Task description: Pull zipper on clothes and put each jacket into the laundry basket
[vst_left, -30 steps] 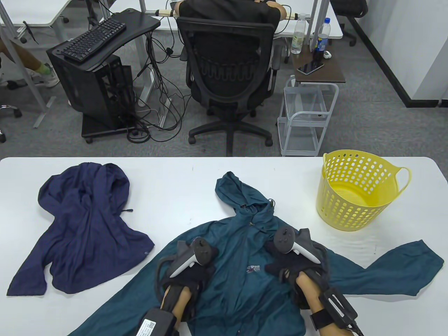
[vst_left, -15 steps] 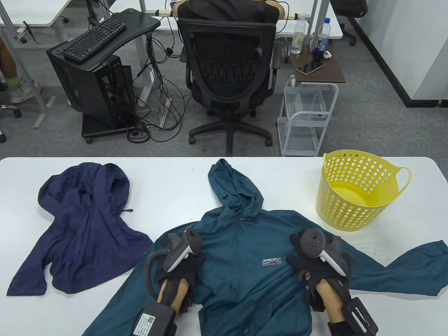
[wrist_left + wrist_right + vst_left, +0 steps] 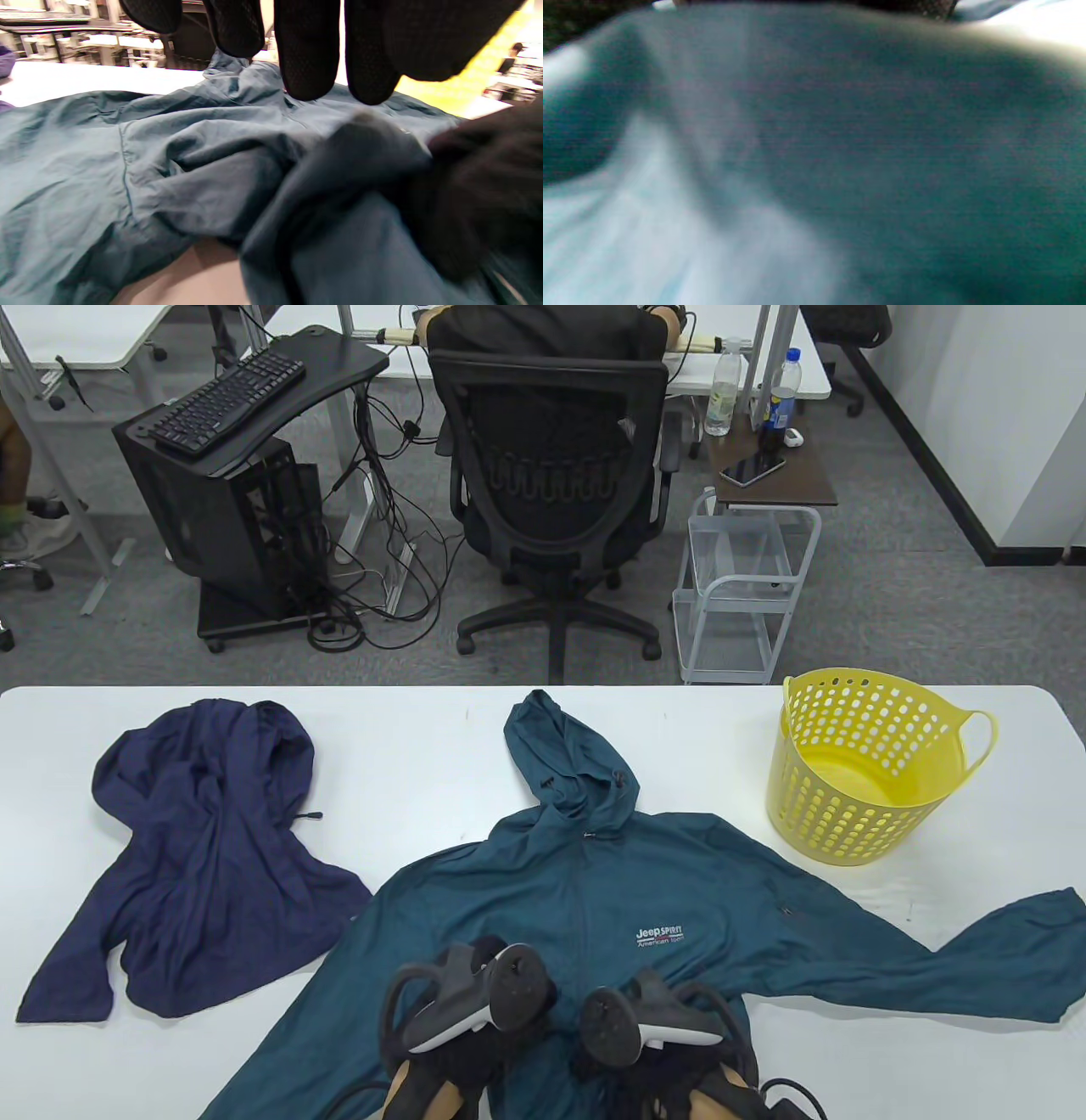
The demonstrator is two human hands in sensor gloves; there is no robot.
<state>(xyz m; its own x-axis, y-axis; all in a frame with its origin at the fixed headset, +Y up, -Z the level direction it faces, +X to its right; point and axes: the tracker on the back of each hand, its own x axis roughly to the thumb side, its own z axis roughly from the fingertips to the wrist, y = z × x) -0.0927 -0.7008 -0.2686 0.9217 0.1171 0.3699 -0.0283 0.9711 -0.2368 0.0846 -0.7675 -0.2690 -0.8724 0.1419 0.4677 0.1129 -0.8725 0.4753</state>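
A teal hooded jacket (image 3: 594, 891) lies spread front-up on the white table (image 3: 424, 746), with a small zipper pull (image 3: 588, 836) just below the hood. Both gloved hands are close together at its lower hem. My left hand (image 3: 475, 1052) hovers there; its fingers (image 3: 307, 63) hang straight above the cloth and hold nothing. Just to its right, my right hand (image 3: 653, 1069) shows in the left wrist view as a dark glove (image 3: 475, 203) with a raised fold of teal fabric (image 3: 339, 169) against it. A navy jacket (image 3: 204, 848) lies crumpled at the left. The yellow laundry basket (image 3: 840, 814) stands at the right.
The teal jacket's right sleeve (image 3: 976, 959) reaches the table's right edge, below the basket. Beyond the far table edge are an office chair (image 3: 551, 475), a white wire cart (image 3: 738, 594) and a computer stand (image 3: 229, 517). The right wrist view shows only blurred teal cloth (image 3: 882, 169).
Both hands have left the jacket's shoulders and come back together at the bottom hem. Before that they had spread the teal jacket flat and straightened its hood.
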